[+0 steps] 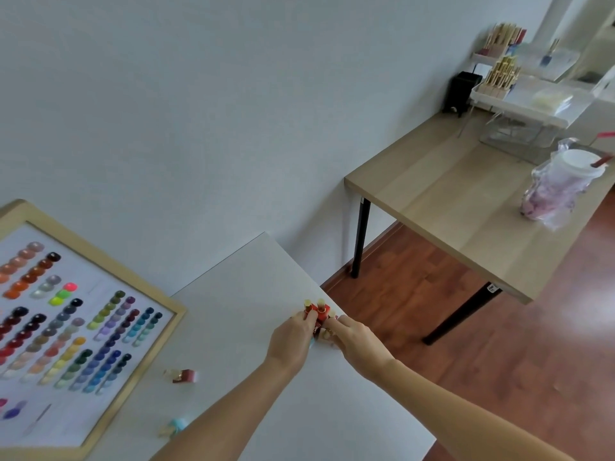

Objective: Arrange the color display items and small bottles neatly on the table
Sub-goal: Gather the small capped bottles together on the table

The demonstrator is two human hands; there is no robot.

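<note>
A cluster of small red bottles (322,310) with gold caps stands near the right edge of the white table (253,281). My left hand (293,341) and my right hand (352,341) close around the cluster from both sides, fingers touching the bottles. A framed colour display board (83,327) with rows of coloured swatches lies at the left. One pink bottle (182,376) lies on its side between the board and my left arm. A light blue bottle (174,426) lies lower down, partly hidden by my left forearm.
A wooden table (459,207) with black legs stands to the right across a gap of wood floor. On it are a plastic-wrapped cup (559,188), a white rack of gold-capped bottles (502,74) and a black box (461,91). A white wall is behind.
</note>
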